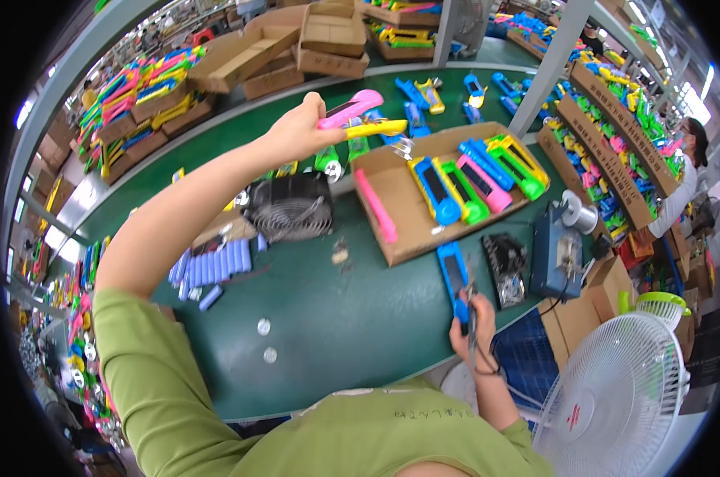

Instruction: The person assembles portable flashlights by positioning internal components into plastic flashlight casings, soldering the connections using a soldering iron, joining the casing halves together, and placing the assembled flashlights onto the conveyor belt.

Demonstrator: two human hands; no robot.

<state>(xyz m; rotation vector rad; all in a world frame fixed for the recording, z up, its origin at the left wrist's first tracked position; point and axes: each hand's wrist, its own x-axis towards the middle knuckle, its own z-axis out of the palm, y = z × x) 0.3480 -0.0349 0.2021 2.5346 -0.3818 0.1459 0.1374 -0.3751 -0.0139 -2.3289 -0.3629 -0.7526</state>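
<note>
My left hand [298,129] reaches out over the far side of the bench, closed on a pink plastic casing [361,103] with a dark panel. A yellow plastic casing [382,128] juts out just below it, seemingly in the same grip. Near the front edge, my right hand [473,327] is wrapped round a thin metal tool [472,314] and the lower end of a blue casing [453,270]. The tool's exact kind is not clear. Between the hands lies a shallow cardboard box [408,238] with several coloured casings and a loose pink strip [376,207].
Purple battery cells [221,261] and a black fan [290,208] sit on the left. Two clear discs [263,326] lie nearer. To the right stand a black parts tray [505,262], a blue device [552,254], a wire spool [578,213] and a large fan [614,389]. Another person [686,159] works beyond.
</note>
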